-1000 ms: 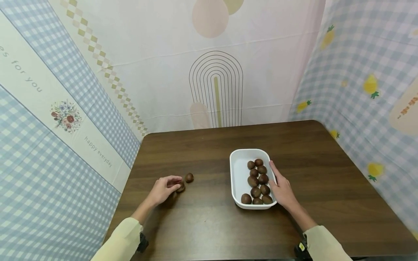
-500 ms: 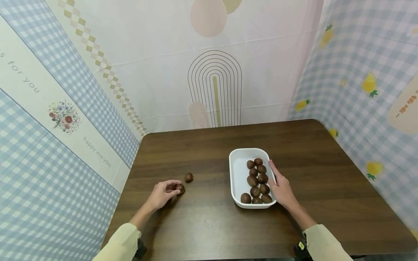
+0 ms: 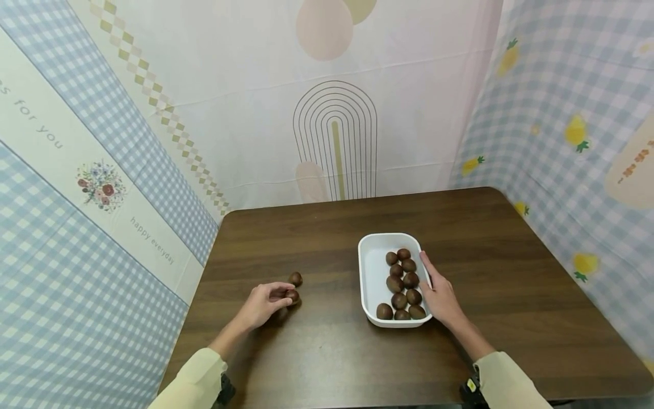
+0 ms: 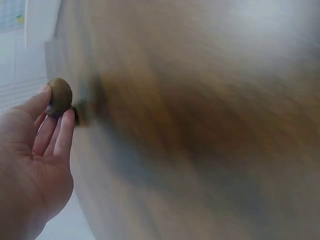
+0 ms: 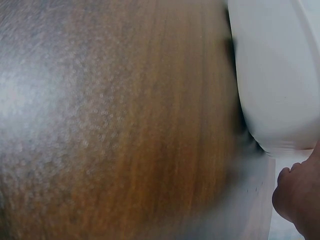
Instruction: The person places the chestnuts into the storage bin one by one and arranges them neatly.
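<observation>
In the head view my left hand (image 3: 264, 304) pinches a chestnut (image 3: 293, 296) between thumb and fingers, close over the table. The left wrist view shows the same brown chestnut (image 4: 60, 96) at the fingertips. Just beyond it, a second chestnut (image 3: 295, 278) lies on the wood. To the right stands a white rectangular tray (image 3: 369, 272) with several chestnuts (image 3: 395, 283) inside, mostly along its right side and near end. My right hand (image 3: 441, 296) holds the tray's right side, thumb over the rim. The right wrist view shows the tray's outer wall (image 5: 280, 75) and part of the hand.
A brown wooden table (image 3: 327, 358) carries everything. Behind it hangs a pale patterned cloth (image 3: 245, 113), with blue checked cloth (image 3: 552, 187) along the right and more on the left side.
My left hand has closed on the nearer chestnut and shifted it slightly right, toward the second one. The right hand and the tray stay in place.
</observation>
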Motion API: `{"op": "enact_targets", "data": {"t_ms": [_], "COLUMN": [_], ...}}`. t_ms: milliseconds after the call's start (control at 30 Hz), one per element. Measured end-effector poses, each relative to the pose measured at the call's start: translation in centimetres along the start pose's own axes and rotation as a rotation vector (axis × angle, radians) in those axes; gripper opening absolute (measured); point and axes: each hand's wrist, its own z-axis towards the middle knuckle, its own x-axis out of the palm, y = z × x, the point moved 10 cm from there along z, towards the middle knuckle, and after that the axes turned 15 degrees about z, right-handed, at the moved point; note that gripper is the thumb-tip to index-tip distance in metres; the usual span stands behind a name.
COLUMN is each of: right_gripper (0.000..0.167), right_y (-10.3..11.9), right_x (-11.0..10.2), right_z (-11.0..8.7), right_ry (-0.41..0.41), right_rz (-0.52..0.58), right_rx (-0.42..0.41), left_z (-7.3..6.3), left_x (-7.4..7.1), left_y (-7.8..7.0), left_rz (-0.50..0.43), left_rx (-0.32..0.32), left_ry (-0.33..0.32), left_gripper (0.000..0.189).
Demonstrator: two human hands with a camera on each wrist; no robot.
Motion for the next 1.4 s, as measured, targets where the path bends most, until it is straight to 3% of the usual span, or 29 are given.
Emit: {"op": "enact_targets", "data": {"t_ms": [367,700,900,1133,1267,1400], "right_gripper": [0.071,0.071,0.071,0.073,0.073,0.074], "right_y": [0.3,0.6,0.7,0.5,0.4,0.3], "right_x": [-0.1,0.1,0.2,0.1,0.1,0.1], "right_z": [-0.1,0.0,0.0,0.1,0.0,-0.1], "right_ry": [-0.001,-0.004,-0.003,0.002,0.006,0.007], "right_rz": [-0.007,-0.003,0.002,0.009,0.013,0.011], "right_rx": [-0.001,-0.016,-0.019,0.0,0.015,0.017], "left_z": [5.1,9.7,11.1,11.9,12.2,12.3], "left_x": [0.7,3.4,5.5,7.1,7.9,8.9], "left_y": [-6.5,-12.0,-13.7,-15.2,-16.1,-17.1], "left_rz": [-0.027,-0.066,-0.067,-0.003,0.048,0.157], "left_rx": [0.105,0.15,0.165,0.181,0.204,0.258], "left_ry": [-0.001,-0.013,0.013,0.022,0.039,0.059], "left_gripper": [0.033,0.032,0.032,0.032,0.033,0.033]}}
